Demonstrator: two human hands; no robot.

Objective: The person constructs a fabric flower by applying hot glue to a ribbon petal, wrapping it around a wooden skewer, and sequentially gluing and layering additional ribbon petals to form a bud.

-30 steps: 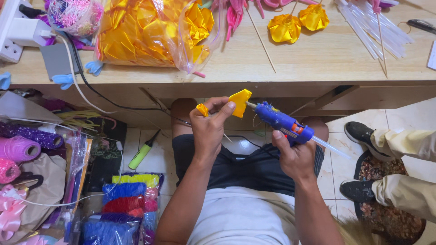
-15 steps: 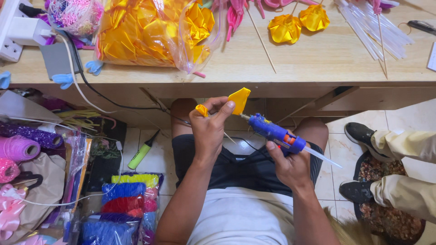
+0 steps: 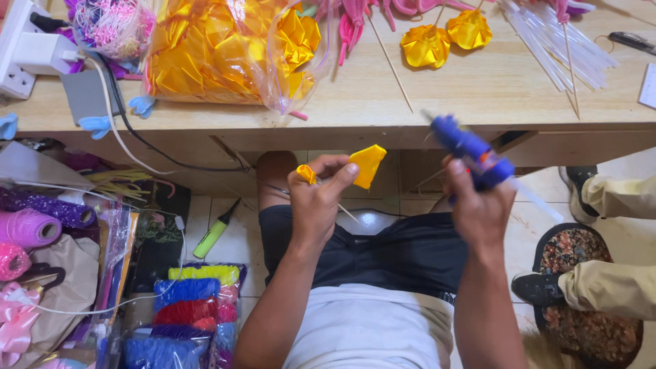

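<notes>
The left hand (image 3: 318, 198) is closed in a pinch: thumb and fingers hold a folded yellow ribbon petal (image 3: 367, 165) at its lower edge, and a smaller yellow piece (image 3: 307, 174) on a thin stick sits against the knuckles at nine o'clock of the petal. At three o'clock of the petal, well apart from it, the right hand (image 3: 478, 205) is wrapped tight around a blue glue gun (image 3: 471, 150), whose nozzle points toward eleven o'clock, near the front edge of the wooden table (image 3: 492, 89). On the table, at eleven o'clock of the left hand, lies a clear plastic bag (image 3: 225, 51) bulging with folded yellow ribbon pieces. At twelve o'clock of the glue gun rest two finished yellow ribbon flowers (image 3: 444, 37) on sticks, and at two o'clock a loose heap of clear sticks (image 3: 547, 44). On the floor at seven o'clock of the left hand, clear packets (image 3: 188, 307) hold yellow, blue and red material, with pink spools (image 3: 27, 229) at nine o'clock. Another person's feet in dark shoes (image 3: 540, 287) show at four o'clock.
</notes>
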